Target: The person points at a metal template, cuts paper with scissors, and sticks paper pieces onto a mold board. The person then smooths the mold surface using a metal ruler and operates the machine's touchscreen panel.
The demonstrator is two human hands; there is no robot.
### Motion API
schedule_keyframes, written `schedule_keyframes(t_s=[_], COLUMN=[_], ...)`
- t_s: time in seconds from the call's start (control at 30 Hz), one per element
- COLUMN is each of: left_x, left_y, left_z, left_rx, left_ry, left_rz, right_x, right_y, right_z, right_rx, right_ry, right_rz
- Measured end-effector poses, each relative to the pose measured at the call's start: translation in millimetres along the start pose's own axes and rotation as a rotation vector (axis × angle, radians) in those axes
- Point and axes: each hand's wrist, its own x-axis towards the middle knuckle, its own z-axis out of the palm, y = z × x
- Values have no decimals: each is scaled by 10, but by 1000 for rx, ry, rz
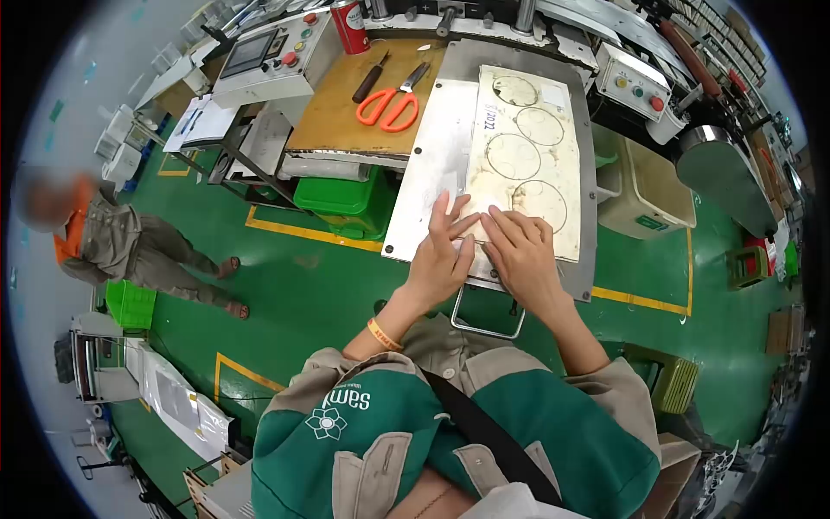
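A cream board [497, 186] marked with several ring outlines lies on a pale metal plate [432, 147]. My left hand [441, 255] is at the board's lower left edge, fingers apart and nothing visible in it. Flat on the board's lower edge rests my right hand [521, 251], its fingers spread and close to those of my left hand. Orange-handled scissors [393, 104] and a dark-handled tool [370, 80] lie on the brown work surface [333, 117] to the upper left.
Control boxes [275, 62] [634, 84] flank the work area. A red can [349, 28] stands at the back. Green bin [350, 203] and beige bin [648, 186] sit below. A metal handle [488, 331] juts toward me. Another person [121, 233] stands at left.
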Motion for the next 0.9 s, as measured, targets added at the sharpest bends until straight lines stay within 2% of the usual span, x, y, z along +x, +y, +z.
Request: schedule_keyframes(t_s=[0.1,0.13,0.27,0.3,0.5,0.6,0.8,0.9], left_x=[-44,-19,-8,-10,-114,-125,-154,-127], left_y=[-118,-56,-76,-89,-173,-174,-196,-158], left_z=[16,7,84,87,57,76,103,62], left_rx=[157,184,208,207,143,88,67,115], left_ry=[-6,20,144,147,61,86,89,110], left_rz=[151,138,165,175,162,115,127,146], right_x=[-152,-85,137,220,415,462,450,387], right_y=[-4,-9,257,278,312,340,274,299], right_z=[-110,-201,-142,-160,-155,-149,-102,-104], right_rx=[4,11,369,392,231,177,-14,47], right_ry=[-44,-11,-23,-108,-257,-305,-279,-246], right_rz=[-52,-72,33,107,10,-62,-134,-230])
